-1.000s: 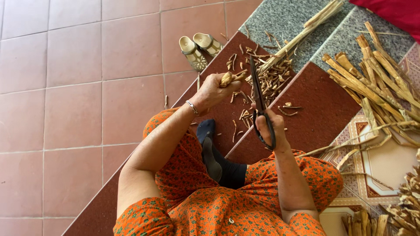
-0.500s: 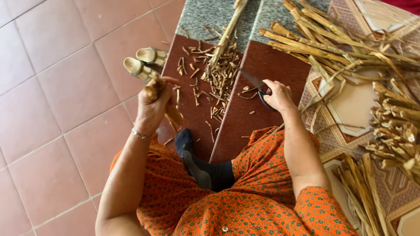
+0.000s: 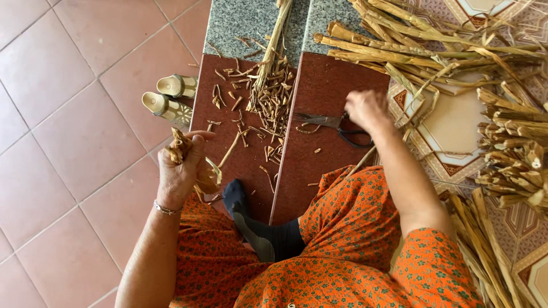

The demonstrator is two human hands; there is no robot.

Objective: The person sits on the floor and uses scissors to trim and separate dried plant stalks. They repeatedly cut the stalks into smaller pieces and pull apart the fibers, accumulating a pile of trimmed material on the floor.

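Observation:
My left hand [image 3: 181, 168] is closed around a short bundle of dried plant strips [image 3: 181, 147] held above the red step. Black-handled scissors [image 3: 337, 124] lie on the red step [image 3: 325, 97], and my right hand [image 3: 366, 109] hovers just over their handles, blurred, fingers loose and holding nothing I can see. Cut scraps [image 3: 271, 102] are strewn between the two hands. My orange patterned skirt and a foot in a dark sock [image 3: 251, 219] fill the lower middle.
A pair of pale slippers [image 3: 168, 97] rests on the pink floor tiles at the left. Long dried stalks [image 3: 434, 43] are piled at the upper right, with bundled cut pieces [image 3: 514, 148] on a patterned mat at the right.
My right hand has put the scissors down on the step and lifted off them. My left hand has drawn the bundle of strips back toward my lap.

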